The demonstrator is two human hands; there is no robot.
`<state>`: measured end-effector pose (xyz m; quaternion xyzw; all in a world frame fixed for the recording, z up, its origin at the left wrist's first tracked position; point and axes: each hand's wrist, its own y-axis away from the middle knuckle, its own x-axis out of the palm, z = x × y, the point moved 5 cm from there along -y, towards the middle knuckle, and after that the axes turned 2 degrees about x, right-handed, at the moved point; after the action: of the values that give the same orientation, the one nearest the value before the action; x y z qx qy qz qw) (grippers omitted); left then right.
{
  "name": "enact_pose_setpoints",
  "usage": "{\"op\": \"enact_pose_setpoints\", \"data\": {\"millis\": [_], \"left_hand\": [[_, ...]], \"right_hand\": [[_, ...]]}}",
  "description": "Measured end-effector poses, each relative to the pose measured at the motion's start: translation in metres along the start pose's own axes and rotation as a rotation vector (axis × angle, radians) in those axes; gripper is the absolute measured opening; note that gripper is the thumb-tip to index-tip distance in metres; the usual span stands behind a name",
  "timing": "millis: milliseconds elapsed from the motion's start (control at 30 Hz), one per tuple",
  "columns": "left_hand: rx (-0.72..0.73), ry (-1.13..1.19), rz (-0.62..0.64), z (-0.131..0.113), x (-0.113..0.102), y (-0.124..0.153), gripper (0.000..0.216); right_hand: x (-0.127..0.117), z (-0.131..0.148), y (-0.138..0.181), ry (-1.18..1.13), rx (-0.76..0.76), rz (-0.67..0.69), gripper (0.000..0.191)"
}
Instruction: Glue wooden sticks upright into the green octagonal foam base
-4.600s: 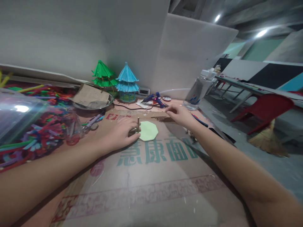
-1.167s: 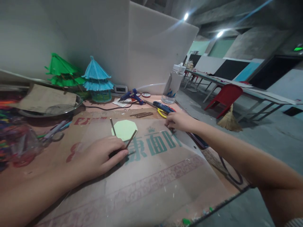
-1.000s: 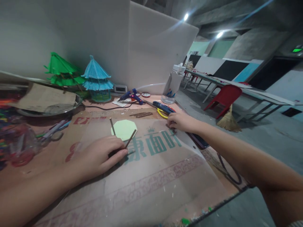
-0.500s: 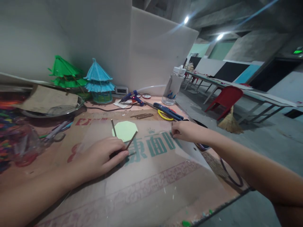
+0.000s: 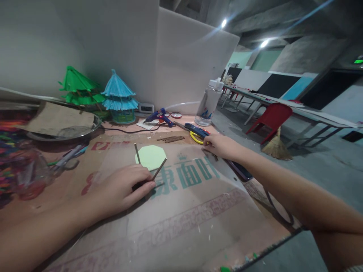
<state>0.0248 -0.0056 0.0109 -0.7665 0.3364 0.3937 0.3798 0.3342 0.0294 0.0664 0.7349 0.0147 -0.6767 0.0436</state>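
Observation:
My left hand (image 5: 121, 189) rests on the cardboard-covered table, fingers closed on thin brown sticks (image 5: 159, 169) that jut up and away from it. Just beyond them lies a pale green octagonal card (image 5: 151, 157). My right hand (image 5: 219, 145) reaches to the table's right side, fingers curled on the surface beside blue-and-yellow pliers (image 5: 198, 133); what it holds, if anything, is hidden. A small pile of brown sticks (image 5: 171, 139) lies behind the card.
A blue glue gun (image 5: 159, 116) with its cable, a clear bottle (image 5: 208, 107), blue (image 5: 119, 96) and green (image 5: 78, 85) paper pagodas and a metal bowl (image 5: 64, 130) stand at the back. Coloured pipe cleaners (image 5: 14, 151) and scissors (image 5: 66, 158) lie left. Table edge runs right.
My right hand has moved back up toward the pliers after dipping nearer to me. The left hand keeps its hold on the sticks in the same place.

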Motion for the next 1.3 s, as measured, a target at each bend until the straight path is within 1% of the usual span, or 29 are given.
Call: {"op": "enact_pose_setpoints", "data": {"millis": [133,300,400,533,600,667,700,767,800,867,900,967,1033,1100,1167,1233,1300], "left_hand": [[0.006,-0.008,-0.005,-0.001,0.000,-0.001,0.033],[0.002,-0.007,0.001,-0.002,-0.001,-0.002,0.033],[0.006,-0.003,0.004,-0.002,-0.001,-0.003,0.033],[0.009,-0.005,-0.002,-0.001,-0.001,-0.002,0.033],[0.006,-0.001,0.005,-0.001,-0.001,-0.002,0.032],[-0.004,0.002,0.013,-0.001,0.000,-0.002,0.033],[-0.010,0.004,0.014,-0.001,-0.001,-0.002,0.034],[-0.026,0.012,0.011,-0.001,-0.002,-0.003,0.038],[-0.041,0.023,0.009,-0.001,-0.003,-0.004,0.040],[-0.084,0.059,0.001,-0.001,-0.005,-0.005,0.042],[-0.110,0.085,-0.004,-0.001,-0.006,-0.005,0.042],[-0.160,0.141,-0.013,-0.001,-0.007,-0.005,0.043],[-0.187,0.175,-0.026,-0.002,-0.008,-0.005,0.043],[-0.196,0.178,-0.040,-0.002,-0.008,-0.004,0.042],[-0.196,0.176,-0.056,-0.001,-0.008,-0.004,0.038],[-0.187,0.183,-0.068,0.001,-0.007,-0.004,0.034],[-0.166,0.194,-0.080,0.002,-0.006,-0.004,0.029]], "right_hand": [[0.009,-0.004,-0.001,-0.024,-0.013,0.046,0.019],[0.022,-0.010,-0.004,0.031,0.031,0.003,0.025],[0.022,-0.013,-0.001,0.024,0.029,0.023,0.026],[0.019,-0.023,0.002,-0.007,0.060,0.067,0.020],[0.016,-0.027,0.003,-0.016,0.082,0.063,0.014],[0.011,-0.023,0.004,-0.009,0.099,0.031,0.011],[0.008,-0.016,0.005,-0.014,0.086,0.000,0.012],[0.001,0.008,0.009,-0.096,0.000,-0.095,0.018],[-0.003,0.026,0.013,-0.190,-0.070,-0.154,0.022],[-0.009,0.063,0.022,-0.518,-0.207,-0.268,0.030],[-0.009,0.082,0.026,-0.685,-0.267,-0.268,0.028],[-0.003,0.119,0.030,-0.938,-0.394,-0.182,0.024],[0.005,0.146,0.028,-1.109,-0.439,-0.095,0.026],[0.013,0.162,0.022,-1.240,-0.452,-0.061,0.024],[0.019,0.168,0.017,-1.315,-0.468,-0.086,0.020],[0.021,0.169,0.015,-1.307,-0.510,-0.142,0.018],[0.022,0.169,0.019,-1.231,-0.571,-0.192,0.016]]}}
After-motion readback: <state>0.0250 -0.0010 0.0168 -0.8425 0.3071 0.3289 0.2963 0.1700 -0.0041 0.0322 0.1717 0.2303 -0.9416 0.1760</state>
